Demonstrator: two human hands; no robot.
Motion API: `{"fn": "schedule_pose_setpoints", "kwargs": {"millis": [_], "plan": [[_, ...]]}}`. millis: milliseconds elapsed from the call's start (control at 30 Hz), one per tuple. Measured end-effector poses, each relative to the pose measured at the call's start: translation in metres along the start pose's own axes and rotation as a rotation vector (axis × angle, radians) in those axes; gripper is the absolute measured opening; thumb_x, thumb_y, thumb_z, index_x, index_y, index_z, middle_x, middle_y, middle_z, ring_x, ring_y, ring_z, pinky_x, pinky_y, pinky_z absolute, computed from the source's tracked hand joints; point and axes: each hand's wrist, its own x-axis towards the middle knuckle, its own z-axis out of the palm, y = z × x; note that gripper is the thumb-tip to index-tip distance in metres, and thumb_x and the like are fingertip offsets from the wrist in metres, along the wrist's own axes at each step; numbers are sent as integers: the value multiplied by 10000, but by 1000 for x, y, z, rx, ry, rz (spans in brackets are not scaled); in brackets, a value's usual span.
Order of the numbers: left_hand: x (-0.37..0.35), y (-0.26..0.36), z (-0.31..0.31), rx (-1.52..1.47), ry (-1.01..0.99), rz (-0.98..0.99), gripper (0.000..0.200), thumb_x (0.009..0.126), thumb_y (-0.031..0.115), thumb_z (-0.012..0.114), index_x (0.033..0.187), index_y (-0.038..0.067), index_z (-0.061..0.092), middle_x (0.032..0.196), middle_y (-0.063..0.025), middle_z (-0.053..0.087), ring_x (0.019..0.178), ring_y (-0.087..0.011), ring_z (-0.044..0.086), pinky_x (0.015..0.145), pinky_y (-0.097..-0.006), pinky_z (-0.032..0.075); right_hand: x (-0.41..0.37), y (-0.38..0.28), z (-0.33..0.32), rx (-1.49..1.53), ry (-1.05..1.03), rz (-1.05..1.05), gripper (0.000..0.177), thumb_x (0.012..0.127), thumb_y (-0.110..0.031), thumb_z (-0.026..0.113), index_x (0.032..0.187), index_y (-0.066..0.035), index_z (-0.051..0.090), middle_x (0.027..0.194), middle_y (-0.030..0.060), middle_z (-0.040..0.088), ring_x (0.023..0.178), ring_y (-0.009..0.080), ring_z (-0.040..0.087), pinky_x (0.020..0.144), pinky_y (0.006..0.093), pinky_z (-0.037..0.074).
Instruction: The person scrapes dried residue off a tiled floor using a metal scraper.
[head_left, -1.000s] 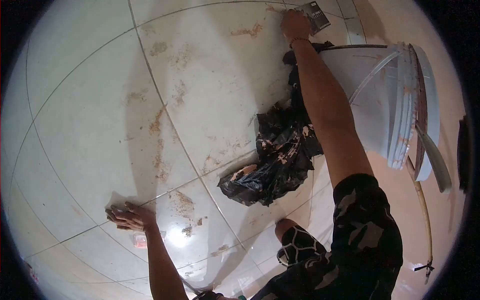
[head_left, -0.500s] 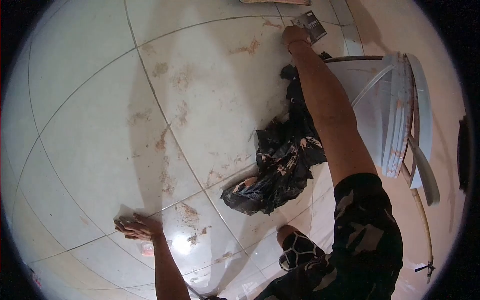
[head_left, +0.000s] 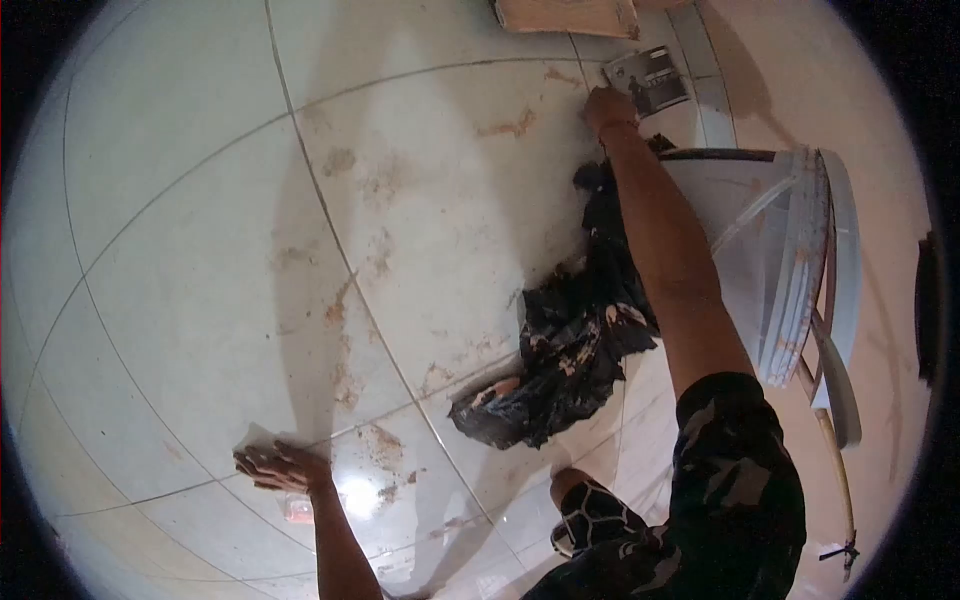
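My left hand (head_left: 285, 467) rests flat on the tiled floor with its fingers stretched out. Just below it lies a small pinkish-red and clear item (head_left: 299, 509), too small to name. My right arm reaches far forward. At its end my right hand (head_left: 608, 110) has curled fingers against the lower left edge of a flat black-and-grey printed box (head_left: 650, 82); the fingertips are hidden. Beneath and left of that arm, a crumpled black plastic bag (head_left: 570, 360) lies smeared with a light brown substance.
A whitish bucket (head_left: 745, 215) stands right of my forearm, by the wall. A grey tool (head_left: 838, 385) and a thin stick (head_left: 838, 490) lean there. A brown cardboard piece (head_left: 568, 16) is at the top. Brown smears (head_left: 385, 448) mark the floor tiles.
The whole view has shifted, with the floor sitting lower. The printed box has turned and shows more of its face, slightly farther from my right hand's wrist. My left hand stays planted.
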Motion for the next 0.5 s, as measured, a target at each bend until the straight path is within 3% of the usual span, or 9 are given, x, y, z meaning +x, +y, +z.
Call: {"fn": "schedule_pose_setpoints", "kwargs": {"millis": [100, 133, 167, 200, 267, 367, 500], "plan": [[0, -3, 3, 58, 1, -16, 641, 877, 521, 266, 1319, 56, 246, 1377, -157, 209, 1283, -316, 187, 1004, -537, 118, 5, -3, -23, 138, 2, 124, 314, 836, -177, 467, 1083, -8, 563, 1164, 159, 522, 1052, 330, 520, 831, 465, 452], [1, 3, 2, 45, -3, -34, 631, 880, 513, 269, 1319, 60, 248, 1376, -156, 213, 1284, -316, 186, 1003, -534, 122, 16, 0, -18, -204, -18, -33, 316, 853, -209, 452, 1095, -42, 566, 1180, 137, 517, 1059, 326, 516, 817, 477, 457], [1, 5, -2, 36, -14, -45, 621, 882, 505, 272, 1319, 64, 249, 1376, -154, 216, 1285, -316, 186, 1003, -530, 126, 42, 12, 5, -203, -30, -32, 316, 853, -209, 452, 1095, -42, 566, 1180, 137, 517, 1059, 326, 516, 817, 477, 457], [1, 2, 1, 37, -11, -43, 621, 882, 505, 272, 1319, 64, 249, 1376, -154, 216, 1285, -316, 186, 1003, -530, 126, 81, 26, 29, -67, -19, 62, 314, 807, -198, 536, 1085, -58, 576, 1131, 137, 545, 1010, 291, 544, 804, 437, 472], [-1, -9, 6, 29, 25, 16, 606, 884, 499, 268, 1318, 75, 260, 1377, -151, 221, 1286, -313, 189, 999, -536, 127, 95, 43, 33, 56, 4, 196, 330, 820, -236, 517, 1091, -56, 571, 1132, 134, 547, 1015, 282, 543, 802, 421, 471], [-1, -15, 9, 62, 9, 25, 616, 882, 504, 263, 1317, 68, 262, 1377, -160, 218, 1276, -324, 198, 993, -538, 135, 158, 102, 83, 307, 186, 238, 371, 877, -289, 419, 1121, -41, 547, 1156, 144, 536, 1044, 303, 532, 806, 412, 461], [-1, -5, 4, 13, 25, 14, 620, 882, 485, 277, 1320, 46, 252, 1373, -168, 221, 1272, -337, 199, 979, -559, 138, 117, 113, 55, -22, 28, 128, 335, 803, -287, 484, 1013, -52, 599, 1050, 137, 582, 969, 304, 566, 782, 401, 471]]}}
